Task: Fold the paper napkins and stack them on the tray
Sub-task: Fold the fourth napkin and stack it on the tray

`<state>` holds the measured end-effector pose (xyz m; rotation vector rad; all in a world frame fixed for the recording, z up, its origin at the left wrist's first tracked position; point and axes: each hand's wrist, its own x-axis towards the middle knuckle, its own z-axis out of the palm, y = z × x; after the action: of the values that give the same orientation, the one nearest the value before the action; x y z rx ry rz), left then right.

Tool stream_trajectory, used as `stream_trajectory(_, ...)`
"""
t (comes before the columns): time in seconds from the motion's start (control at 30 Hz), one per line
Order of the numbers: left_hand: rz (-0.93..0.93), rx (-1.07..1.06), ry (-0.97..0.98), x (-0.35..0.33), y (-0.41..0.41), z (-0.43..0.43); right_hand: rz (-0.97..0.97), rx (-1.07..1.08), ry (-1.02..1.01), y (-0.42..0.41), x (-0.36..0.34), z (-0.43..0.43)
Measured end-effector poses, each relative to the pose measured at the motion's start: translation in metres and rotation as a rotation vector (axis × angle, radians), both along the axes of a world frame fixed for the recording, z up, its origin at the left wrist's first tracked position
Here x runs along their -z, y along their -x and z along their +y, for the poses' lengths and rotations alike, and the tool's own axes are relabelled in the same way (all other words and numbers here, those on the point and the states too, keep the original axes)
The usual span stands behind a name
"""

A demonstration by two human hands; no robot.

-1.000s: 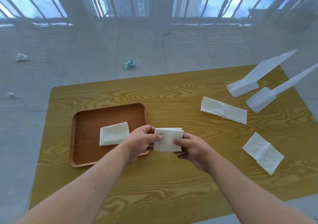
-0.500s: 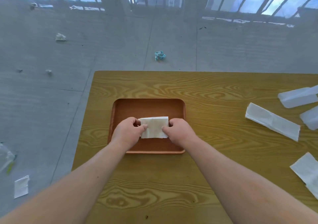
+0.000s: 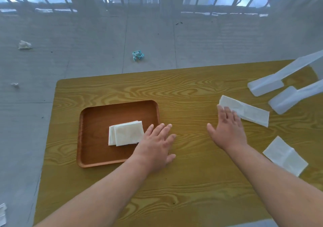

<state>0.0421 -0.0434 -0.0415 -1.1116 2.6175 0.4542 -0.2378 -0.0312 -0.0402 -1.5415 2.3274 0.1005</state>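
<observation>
A brown tray (image 3: pixel 94 122) lies on the left part of the wooden table (image 3: pixel 192 183). Two folded white napkins (image 3: pixel 126 133) are stacked in it, slightly offset. My left hand (image 3: pixel 155 144) hovers open over the tray's right rim, just right of the stack, holding nothing. My right hand (image 3: pixel 227 129) is open with fingers spread, its fingertips touching the near end of a long unfolded napkin (image 3: pixel 250 112) at the right. Another partly unfolded napkin (image 3: pixel 284 156) lies near the table's right front.
Two white plastic stand-like pieces (image 3: pixel 267 85) (image 3: pixel 286 99) rest at the table's far right corner. Crumpled paper scraps (image 3: pixel 138 55) (image 3: pixel 24 44) lie on the grey floor beyond and to the left of the table.
Both hands let go of the folded napkin, which now lies on the first one in the tray. My right hand moved right to the long napkin; my left hand drew back.
</observation>
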Motion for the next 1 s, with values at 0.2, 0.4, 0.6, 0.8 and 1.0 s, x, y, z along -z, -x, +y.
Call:
stream_trajectory(0.2,-0.078,0.043,-0.086,0.009,0.041,0.010,-0.031,0.076,-0.215,0.063,0.006,0.004)
stream_trajectory(0.4,0.017,-0.069,-0.061,-0.006,0.077,0.024,-0.002,-0.074,-0.158,0.045,-0.001,0.066)
stream_trajectory(0.6,0.025,-0.190,0.021,-0.003,0.069,0.018,-0.160,-0.333,-0.071,-0.044,0.012,0.135)
stream_trajectory(0.8,-0.166,-0.166,-0.009,-0.001,0.072,0.025,-0.210,-0.447,-0.020,-0.059,0.013,0.165)
stream_trajectory(1.0,-0.103,-0.342,-0.219,-0.003,0.075,0.037,-0.164,-0.399,-0.031,-0.028,0.012,0.153)
